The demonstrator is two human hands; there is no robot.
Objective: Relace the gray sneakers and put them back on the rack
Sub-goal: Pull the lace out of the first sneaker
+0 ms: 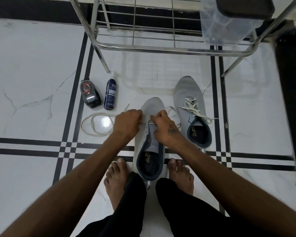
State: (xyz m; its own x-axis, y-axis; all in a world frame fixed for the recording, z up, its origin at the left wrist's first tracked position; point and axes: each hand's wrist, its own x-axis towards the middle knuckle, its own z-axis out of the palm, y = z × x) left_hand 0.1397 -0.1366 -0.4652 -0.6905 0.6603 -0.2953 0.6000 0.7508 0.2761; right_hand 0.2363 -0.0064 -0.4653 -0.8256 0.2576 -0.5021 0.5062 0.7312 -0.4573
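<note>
The fingers of the left hand [127,123] are curled tight and a white lace [97,124] is pinched at the left eyelet row of the near gray sneaker [149,134]; the fingers of the right hand [166,129] are likewise curled, and the lace is pinched between thumb and forefinger over the lowest eyelets on the right side. Both forearms are stretched forward and down from the bottom corners of the view, with the backs of the hands turned up and the knuckles almost meeting above the shoe's tongue. The near sneaker is set on the tiled floor [32,74] between two bare feet, toe pointed away, its collar open and a dark insole shown inside. The loose length of lace is coiled on the floor to the left of the shoe. A second gray sneaker [190,106], already laced, is placed just beside it to the right. A dark spray can [110,93] and a black pouch [90,94] are laid near each other to the left. The metal rack [143,36] is stood beyond the shoes, with a clear plastic bag [224,23] held on its right end.
</note>
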